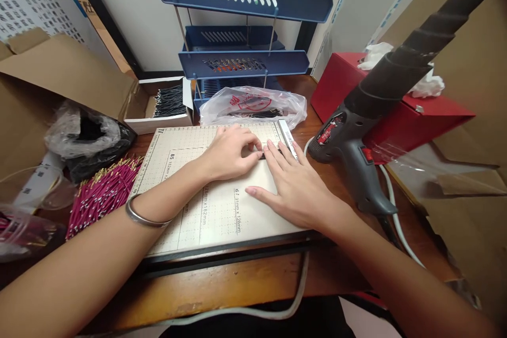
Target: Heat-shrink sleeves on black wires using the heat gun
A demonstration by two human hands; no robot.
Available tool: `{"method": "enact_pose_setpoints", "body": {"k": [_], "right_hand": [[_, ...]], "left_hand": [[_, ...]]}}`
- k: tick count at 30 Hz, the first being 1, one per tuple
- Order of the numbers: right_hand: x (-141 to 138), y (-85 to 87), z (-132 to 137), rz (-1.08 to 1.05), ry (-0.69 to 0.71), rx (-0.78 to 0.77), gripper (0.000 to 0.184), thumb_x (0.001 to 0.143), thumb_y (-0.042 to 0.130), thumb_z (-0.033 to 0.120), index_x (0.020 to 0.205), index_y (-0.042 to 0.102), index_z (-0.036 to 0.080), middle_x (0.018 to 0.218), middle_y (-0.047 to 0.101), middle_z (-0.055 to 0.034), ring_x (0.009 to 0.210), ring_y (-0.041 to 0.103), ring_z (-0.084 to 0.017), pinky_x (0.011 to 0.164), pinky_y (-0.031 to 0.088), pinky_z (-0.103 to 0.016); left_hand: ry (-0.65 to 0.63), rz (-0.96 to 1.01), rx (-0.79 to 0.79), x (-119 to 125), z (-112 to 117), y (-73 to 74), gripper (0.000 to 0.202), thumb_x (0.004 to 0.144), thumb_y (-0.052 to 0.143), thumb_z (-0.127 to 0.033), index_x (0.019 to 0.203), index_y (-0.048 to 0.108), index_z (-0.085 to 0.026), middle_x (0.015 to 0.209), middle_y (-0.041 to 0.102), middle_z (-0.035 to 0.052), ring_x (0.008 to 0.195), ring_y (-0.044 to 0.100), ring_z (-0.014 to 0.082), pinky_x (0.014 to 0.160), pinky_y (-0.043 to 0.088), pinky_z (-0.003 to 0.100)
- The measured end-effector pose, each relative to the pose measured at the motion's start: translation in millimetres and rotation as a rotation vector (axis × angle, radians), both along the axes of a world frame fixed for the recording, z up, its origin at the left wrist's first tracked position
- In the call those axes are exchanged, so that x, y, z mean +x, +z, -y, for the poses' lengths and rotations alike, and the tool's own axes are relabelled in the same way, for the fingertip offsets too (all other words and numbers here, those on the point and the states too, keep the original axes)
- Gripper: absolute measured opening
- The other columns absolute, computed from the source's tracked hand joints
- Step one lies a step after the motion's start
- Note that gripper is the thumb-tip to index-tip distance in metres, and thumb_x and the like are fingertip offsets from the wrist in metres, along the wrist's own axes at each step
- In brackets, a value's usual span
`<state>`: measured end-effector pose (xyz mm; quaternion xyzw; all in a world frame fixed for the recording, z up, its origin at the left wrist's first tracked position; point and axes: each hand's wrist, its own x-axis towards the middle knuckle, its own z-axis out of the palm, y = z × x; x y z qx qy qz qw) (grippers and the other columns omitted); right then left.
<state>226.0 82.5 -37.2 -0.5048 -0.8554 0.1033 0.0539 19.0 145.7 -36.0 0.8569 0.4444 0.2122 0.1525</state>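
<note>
A white paper trimmer board [222, 216] with printed size grids lies in front of me. Over its upper middle, my left hand [232, 153] has thumb and index finger pinched together. A small dark thing, mostly hidden, shows between its fingertips and the right hand. My right hand [295, 190] lies nearly flat on the board's right side, fingers stretched out and thumb apart. Its fingertips cover part of the dark thing, close to the strip [288, 137] along the board's right edge.
Magenta wires with gold ends [103, 193] lie left of the board. Behind stand a white box of black wires [170, 100], a clear plastic bag [253, 105] and a blue rack [243, 63]. A heat gun [356, 132] and red tissue box [431, 121] are right.
</note>
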Motion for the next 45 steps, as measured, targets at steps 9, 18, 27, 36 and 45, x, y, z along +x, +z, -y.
{"method": "enact_pose_setpoints", "body": {"k": [9, 18, 27, 36, 45], "right_hand": [[-0.6, 2.8, 1.4, 0.021, 0.0, 0.0, 0.116, 0.1, 0.025, 0.091, 0.175, 0.028, 0.003, 0.183, 0.023, -0.0212, 0.174, 0.022, -0.041, 0.144, 0.003, -0.064], [0.1, -0.4, 1.3, -0.016, -0.003, 0.026, 0.113, 0.099, 0.027, 0.091, 0.174, 0.034, 0.007, 0.182, 0.028, -0.0203, 0.173, 0.027, -0.042, 0.143, 0.005, -0.068], [0.0, -0.8, 1.6, 0.019, 0.005, 0.034, 0.116, 0.099, 0.026, 0.091, 0.174, 0.032, 0.003, 0.182, 0.028, -0.0227, 0.172, 0.027, -0.044, 0.143, 0.007, -0.068], [-0.4, 3.4, 0.7, 0.072, 0.021, 0.007, 0.116, 0.1, 0.029, 0.09, 0.174, 0.028, 0.001, 0.183, 0.024, -0.023, 0.173, 0.023, -0.043, 0.143, 0.006, -0.067], [-0.7, 6.2, 2.4, 0.108, 0.03, 0.009, 0.108, 0.101, 0.026, 0.089, 0.176, 0.027, 0.01, 0.184, 0.02, -0.0214, 0.174, 0.021, -0.043, 0.142, 0.005, -0.068]], "left_hand": [[0.068, 0.104, -0.18, -7.9, -9.4, -1.2, 0.023, 0.09, 0.07, -0.038, 0.097, 0.083, -0.021, 0.093, 0.079, 0.0073, 0.095, 0.064, 0.0268, 0.097, 0.048, 0.048], [0.072, 0.181, -0.321, -7.9, -11.3, 4.8, 0.026, 0.087, 0.08, -0.047, 0.093, 0.085, -0.021, 0.08, 0.072, 0.0031, 0.079, 0.063, 0.0203, 0.079, 0.048, 0.035], [0.068, 0.188, -0.362, -11.8, -13.2, 6.7, 0.027, 0.087, 0.079, -0.047, 0.09, 0.085, -0.021, 0.065, 0.057, -0.0017, 0.067, 0.05, 0.0159, 0.068, 0.037, 0.031], [0.074, 0.114, -0.27, -12.2, -7.5, 7.9, 0.026, 0.089, 0.08, -0.046, 0.092, 0.083, -0.021, 0.074, 0.064, 0.0004, 0.076, 0.056, 0.019, 0.075, 0.038, 0.033], [0.106, 0.102, -0.257, -12.2, -4.8, 8.1, 0.028, 0.09, 0.078, -0.048, 0.091, 0.08, -0.019, 0.073, 0.061, -0.0001, 0.076, 0.056, 0.0194, 0.076, 0.037, 0.034]]}}
